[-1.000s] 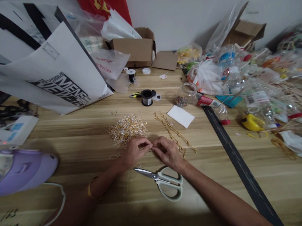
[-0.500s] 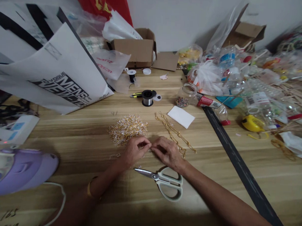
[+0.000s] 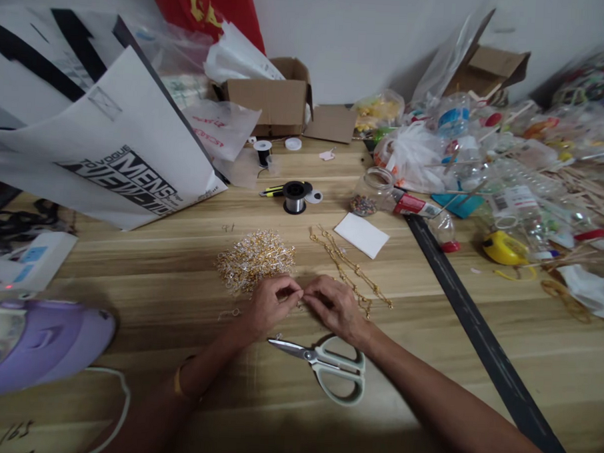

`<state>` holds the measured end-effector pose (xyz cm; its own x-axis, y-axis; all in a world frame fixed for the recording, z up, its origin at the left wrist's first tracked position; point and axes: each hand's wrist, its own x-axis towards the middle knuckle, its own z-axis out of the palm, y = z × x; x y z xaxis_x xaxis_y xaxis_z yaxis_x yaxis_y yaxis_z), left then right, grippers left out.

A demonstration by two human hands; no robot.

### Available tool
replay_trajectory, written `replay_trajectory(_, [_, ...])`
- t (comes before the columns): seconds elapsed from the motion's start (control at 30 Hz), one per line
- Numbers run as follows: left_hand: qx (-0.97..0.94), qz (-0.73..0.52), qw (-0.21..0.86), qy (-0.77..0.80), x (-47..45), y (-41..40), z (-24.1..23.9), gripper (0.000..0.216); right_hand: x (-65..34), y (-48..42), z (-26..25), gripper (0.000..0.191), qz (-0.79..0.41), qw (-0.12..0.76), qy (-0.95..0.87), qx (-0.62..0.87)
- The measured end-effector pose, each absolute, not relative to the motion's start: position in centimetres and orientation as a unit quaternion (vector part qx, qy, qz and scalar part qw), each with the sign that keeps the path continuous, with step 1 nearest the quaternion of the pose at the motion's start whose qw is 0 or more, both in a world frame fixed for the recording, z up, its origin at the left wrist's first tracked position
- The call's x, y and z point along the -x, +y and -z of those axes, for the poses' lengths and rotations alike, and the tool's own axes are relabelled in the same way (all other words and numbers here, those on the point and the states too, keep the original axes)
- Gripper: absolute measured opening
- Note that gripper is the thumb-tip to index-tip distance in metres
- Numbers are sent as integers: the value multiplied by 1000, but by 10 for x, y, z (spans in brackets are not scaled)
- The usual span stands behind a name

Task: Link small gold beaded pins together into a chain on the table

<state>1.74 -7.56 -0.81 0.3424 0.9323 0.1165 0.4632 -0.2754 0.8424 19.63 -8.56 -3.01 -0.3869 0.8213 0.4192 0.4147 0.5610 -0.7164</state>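
My left hand (image 3: 268, 305) and my right hand (image 3: 334, 307) meet fingertip to fingertip on the wooden table (image 3: 130, 272), both pinched on a tiny piece I cannot make out. Just beyond the left hand lies a heap of small gold and silver findings (image 3: 255, 258). Gold chains (image 3: 348, 265) stretch away from the right hand toward the back. Pale green scissors (image 3: 328, 368) lie under my wrists, blades pointing left.
A spool of wire (image 3: 295, 195), a white card (image 3: 362, 234), a bead jar (image 3: 371, 189), cardboard boxes (image 3: 272, 98), a white printed bag (image 3: 110, 145), a purple appliance (image 3: 37, 338) at left, a dark strip (image 3: 478, 328) and cluttered bottles and bags (image 3: 509, 169) at right.
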Motion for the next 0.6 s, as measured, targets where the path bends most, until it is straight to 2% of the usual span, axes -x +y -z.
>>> replay_trajectory(0.6, [-726, -333, 364, 479, -16, -75, 8, 12, -197, -86, 28, 15, -256, 389, -799, 381])
